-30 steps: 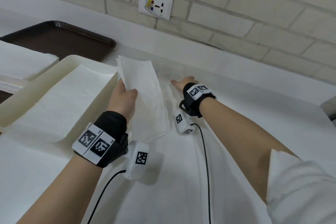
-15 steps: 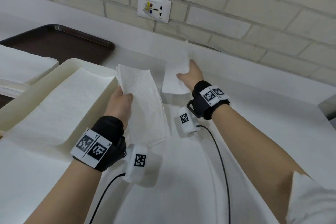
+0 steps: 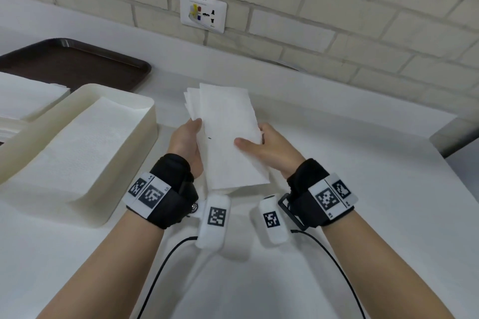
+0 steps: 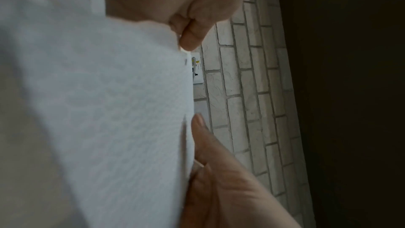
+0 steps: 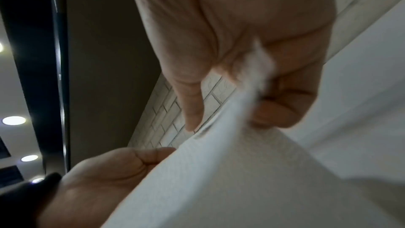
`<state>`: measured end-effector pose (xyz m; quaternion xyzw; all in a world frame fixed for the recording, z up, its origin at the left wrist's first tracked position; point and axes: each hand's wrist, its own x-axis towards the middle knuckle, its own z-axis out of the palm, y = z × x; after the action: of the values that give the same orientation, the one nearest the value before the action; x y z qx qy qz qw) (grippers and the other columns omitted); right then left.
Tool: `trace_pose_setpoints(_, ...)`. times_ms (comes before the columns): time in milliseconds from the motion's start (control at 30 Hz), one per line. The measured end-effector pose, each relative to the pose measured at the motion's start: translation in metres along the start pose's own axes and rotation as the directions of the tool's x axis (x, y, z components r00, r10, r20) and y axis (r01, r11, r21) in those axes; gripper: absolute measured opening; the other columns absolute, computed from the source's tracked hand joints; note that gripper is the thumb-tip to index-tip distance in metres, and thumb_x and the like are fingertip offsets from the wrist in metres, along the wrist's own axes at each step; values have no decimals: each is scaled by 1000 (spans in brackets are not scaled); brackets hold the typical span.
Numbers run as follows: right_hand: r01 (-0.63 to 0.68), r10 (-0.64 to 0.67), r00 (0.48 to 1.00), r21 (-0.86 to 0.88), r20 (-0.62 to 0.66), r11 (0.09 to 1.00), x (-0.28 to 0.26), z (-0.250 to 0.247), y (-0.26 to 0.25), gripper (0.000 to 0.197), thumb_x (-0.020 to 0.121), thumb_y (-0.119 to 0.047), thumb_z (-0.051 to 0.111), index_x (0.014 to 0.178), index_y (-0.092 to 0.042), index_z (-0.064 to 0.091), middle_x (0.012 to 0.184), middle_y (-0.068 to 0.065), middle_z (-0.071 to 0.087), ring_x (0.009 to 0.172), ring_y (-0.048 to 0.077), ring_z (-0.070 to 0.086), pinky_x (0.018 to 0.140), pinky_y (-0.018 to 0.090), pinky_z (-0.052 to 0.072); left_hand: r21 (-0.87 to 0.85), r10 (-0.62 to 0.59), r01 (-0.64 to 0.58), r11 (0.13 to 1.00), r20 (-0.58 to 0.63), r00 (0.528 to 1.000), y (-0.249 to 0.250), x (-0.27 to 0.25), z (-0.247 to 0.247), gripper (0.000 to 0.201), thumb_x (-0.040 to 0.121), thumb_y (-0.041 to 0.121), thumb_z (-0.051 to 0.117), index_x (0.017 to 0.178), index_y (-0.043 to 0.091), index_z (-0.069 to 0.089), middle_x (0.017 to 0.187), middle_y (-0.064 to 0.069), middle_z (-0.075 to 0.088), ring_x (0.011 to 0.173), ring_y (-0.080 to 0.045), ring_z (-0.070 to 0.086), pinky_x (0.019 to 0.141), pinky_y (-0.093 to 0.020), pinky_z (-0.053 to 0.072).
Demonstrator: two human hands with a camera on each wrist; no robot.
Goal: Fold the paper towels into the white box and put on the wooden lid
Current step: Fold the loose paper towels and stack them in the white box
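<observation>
A stack of folded white paper towels (image 3: 228, 134) is held up above the white counter, between both hands. My left hand (image 3: 188, 142) grips its left edge, thumb on top. My right hand (image 3: 261, 144) pinches the right edge, thumb lying across the top sheet. In the left wrist view the towels (image 4: 109, 110) fill the left half of the picture. The right wrist view shows the towel edge (image 5: 252, 82) pinched between thumb and fingers. The white box (image 3: 85, 147) stands to the left, with paper towels lying flat inside. No wooden lid is in view.
A dark brown tray (image 3: 77, 62) sits at the back left, with a pile of unfolded white towels (image 3: 26, 103) in front of it. A brick wall with a socket plate (image 3: 203, 11) runs behind the counter. A grey edge (image 3: 456, 134) shows at the far right.
My right hand has picked a folded towel off the counter and laid it on the stack held by my left hand. Both hands now hold the stack together, nearer to me.
</observation>
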<state>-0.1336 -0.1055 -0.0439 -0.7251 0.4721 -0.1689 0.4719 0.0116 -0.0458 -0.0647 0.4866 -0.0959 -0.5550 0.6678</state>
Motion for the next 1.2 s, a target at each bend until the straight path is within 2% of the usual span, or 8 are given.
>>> trace_pose_setpoints(100, -5, 0, 999, -179, -32, 984, -1, -2, 5, 57, 91, -46, 48, 134, -10, 35, 132, 5, 34, 119, 20, 40, 108, 36, 34, 61, 18, -19, 998, 9, 1000, -2, -1, 7, 38, 100, 27, 34, 131, 10, 49, 124, -12, 60, 111, -29, 58, 94, -41, 46)
trace_pose_setpoints(200, 18, -19, 999, -36, -31, 999, -4, -6, 8, 47, 93, -34, 50, 130, -9, 35, 126, 5, 49, 113, 19, 51, 101, 34, 42, 159, 92, -99, 982, 52, 994, -5, -5, 18, 44, 99, 37, 34, 133, 11, 46, 126, -6, 59, 113, -23, 57, 98, -37, 44)
trace_pose_setpoints(300, 31, -23, 994, 81, -104, 996, -7, -8, 11, 41, 90, -22, 58, 123, -9, 36, 116, 5, 56, 102, 19, 59, 84, 29, 49, 487, 272, -326, 810, 180, 945, -6, -11, 29, 44, 95, 33, 48, 132, 14, 35, 113, 5, 55, 103, -16, 56, 78, -21, 45)
trace_pose_setpoints(400, 92, -76, 991, 150, -112, 984, -9, -11, 13, 51, 86, -16, 64, 127, -13, 33, 119, 0, 54, 107, 15, 56, 92, 30, 48, 684, 303, -434, 586, 312, 901, -5, -10, 33, 58, 87, 9, 58, 136, 12, 26, 114, 2, 49, 103, -17, 51, 80, -24, 43)
trace_pose_setpoints(533, 159, -129, 979, 199, -155, 967, -10, -15, 16, 55, 87, -1, 59, 131, -15, 29, 118, -3, 49, 109, 12, 50, 97, 30, 42, 707, 275, -418, 571, 315, 909, -3, -1, 31, 56, 84, 1, 59, 133, 9, 32, 124, -7, 52, 110, -23, 53, 96, -37, 45)
trace_pose_setpoints(700, 229, -161, 946, 227, -282, 947, -4, -15, 9, 34, 94, -1, 40, 124, -11, 26, 101, -11, 48, 100, 9, 49, 89, 24, 39, 772, 269, -457, 442, 372, 888, -8, -1, 41, 44, 88, -1, 48, 129, 7, 33, 107, -3, 51, 97, -20, 52, 77, -23, 42)
trace_pose_setpoints(867, 425, -320, 860, 211, -398, 880, 2, -10, -3, 25, 97, -1, 32, 109, -18, 19, 102, -18, 39, 95, -8, 45, 82, 5, 39, 580, 510, -644, 499, 404, 759, -15, -3, 62, 47, 88, -11, 38, 129, 1, 18, 119, -4, 36, 108, -12, 42, 76, 3, 37)
trace_pose_setpoints(1200, 218, -168, 947, 165, -272, 962, 18, -9, 20, 30, 100, -7, 29, 128, -6, 22, 113, -2, 44, 101, 12, 45, 88, 23, 35, 662, 397, -443, 605, 232, 888, -29, 18, 60, 43, 93, -5, 34, 134, 2, 23, 133, -15, 44, 121, -24, 45, 90, -19, 33)
